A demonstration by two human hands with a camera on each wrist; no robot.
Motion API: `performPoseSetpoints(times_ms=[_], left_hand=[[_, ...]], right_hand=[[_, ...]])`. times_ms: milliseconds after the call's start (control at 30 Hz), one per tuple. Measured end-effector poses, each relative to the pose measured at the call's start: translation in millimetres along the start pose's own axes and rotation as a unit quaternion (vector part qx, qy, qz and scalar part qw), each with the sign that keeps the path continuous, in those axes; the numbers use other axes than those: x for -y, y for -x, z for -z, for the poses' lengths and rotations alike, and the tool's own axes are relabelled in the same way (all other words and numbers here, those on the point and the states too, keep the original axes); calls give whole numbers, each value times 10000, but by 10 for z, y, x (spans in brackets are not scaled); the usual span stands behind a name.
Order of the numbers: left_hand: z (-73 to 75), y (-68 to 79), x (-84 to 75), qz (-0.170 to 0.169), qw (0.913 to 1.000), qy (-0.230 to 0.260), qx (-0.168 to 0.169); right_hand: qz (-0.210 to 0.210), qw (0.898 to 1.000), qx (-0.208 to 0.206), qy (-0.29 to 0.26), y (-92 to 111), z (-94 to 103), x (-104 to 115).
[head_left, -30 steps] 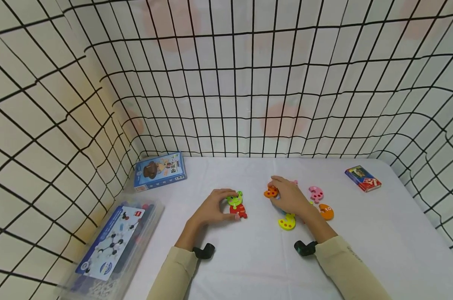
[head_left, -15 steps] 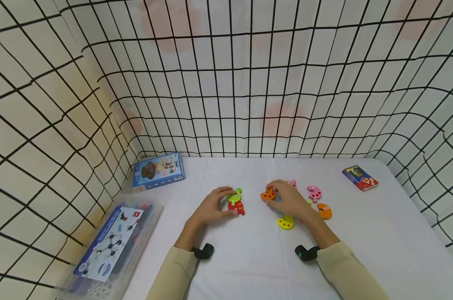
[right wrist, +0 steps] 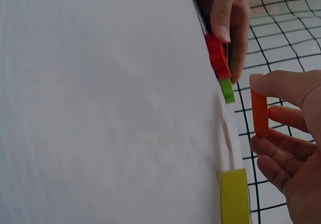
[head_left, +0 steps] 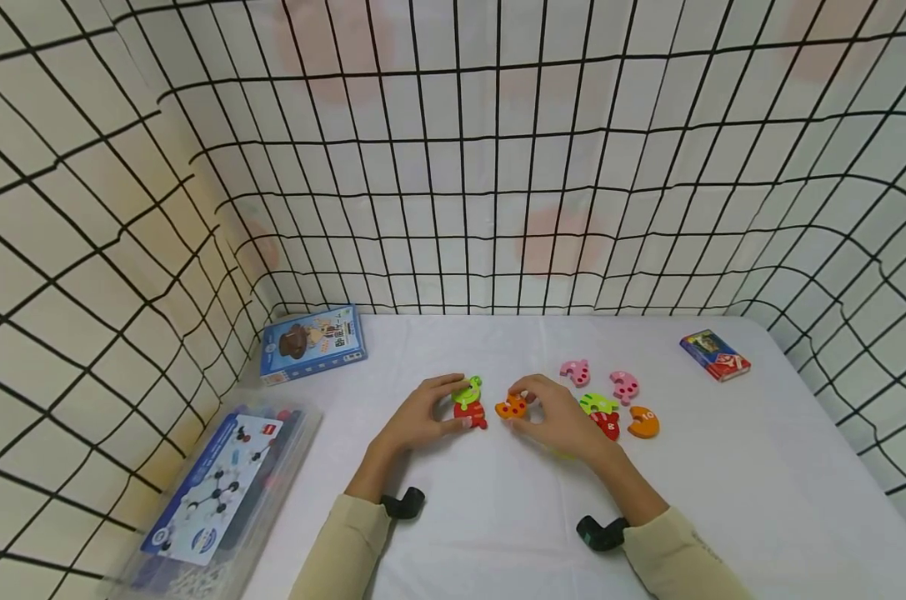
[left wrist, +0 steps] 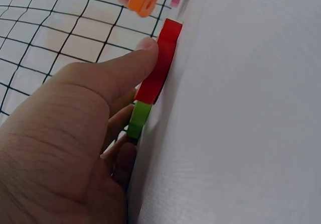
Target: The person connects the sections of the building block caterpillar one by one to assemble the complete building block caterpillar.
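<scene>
Clear box (head_left: 293, 483) lying well left of red piece (head_left: 470, 414), blue box (head_left: 313, 343) beyond it to left. Left hand (head_left: 421, 414) gripping red piece and green piece (head_left: 465, 396), which are touching, resting on bench (head_left: 498, 517). Orange piece (head_left: 508, 407) hovering just right of red piece; right hand (head_left: 561, 418) pinching it. Small box (head_left: 715, 356) lying far right of red piece.

1. The left hand (head_left: 418, 418) holds a green piece (head_left: 467, 393) and a red piece (head_left: 471, 414) that touch each other.
2. The right hand (head_left: 565, 423) pinches a spotty orange piece (head_left: 510, 407) near them.
3. Two pink pieces (head_left: 625, 387), a lime piece (head_left: 598, 404), a dark red piece (head_left: 609, 425) and an orange number piece (head_left: 643, 422) are by the right hand.
4. A blue box (head_left: 313, 343) lies at the back left, behind a see-through box (head_left: 286, 479).
5. A little box (head_left: 715, 355) lies at the back right of the white table (head_left: 483, 533).
</scene>
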State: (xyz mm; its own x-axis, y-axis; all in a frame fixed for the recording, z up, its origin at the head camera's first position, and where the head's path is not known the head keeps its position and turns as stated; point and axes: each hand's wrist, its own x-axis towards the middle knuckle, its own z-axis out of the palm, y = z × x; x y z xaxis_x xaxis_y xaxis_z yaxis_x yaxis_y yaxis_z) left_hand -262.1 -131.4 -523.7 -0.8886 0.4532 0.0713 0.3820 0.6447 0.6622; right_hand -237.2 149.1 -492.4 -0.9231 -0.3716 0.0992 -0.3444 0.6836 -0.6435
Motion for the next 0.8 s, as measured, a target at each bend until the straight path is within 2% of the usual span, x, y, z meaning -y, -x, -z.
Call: performPoseSetpoints(times_ms=[200,467,800], left_hand=[[8,1,-8,1,9999,117,-64],[26,-4,-18,-2,9998,198,-20],[3,4,-13,-72,9997,214,-58]], right_hand=[[102,9999,110,-56,-29,-116,109],[170,9999,-4,12,-80,-252,215],[-79,9996,93,272,-62,-314,283]])
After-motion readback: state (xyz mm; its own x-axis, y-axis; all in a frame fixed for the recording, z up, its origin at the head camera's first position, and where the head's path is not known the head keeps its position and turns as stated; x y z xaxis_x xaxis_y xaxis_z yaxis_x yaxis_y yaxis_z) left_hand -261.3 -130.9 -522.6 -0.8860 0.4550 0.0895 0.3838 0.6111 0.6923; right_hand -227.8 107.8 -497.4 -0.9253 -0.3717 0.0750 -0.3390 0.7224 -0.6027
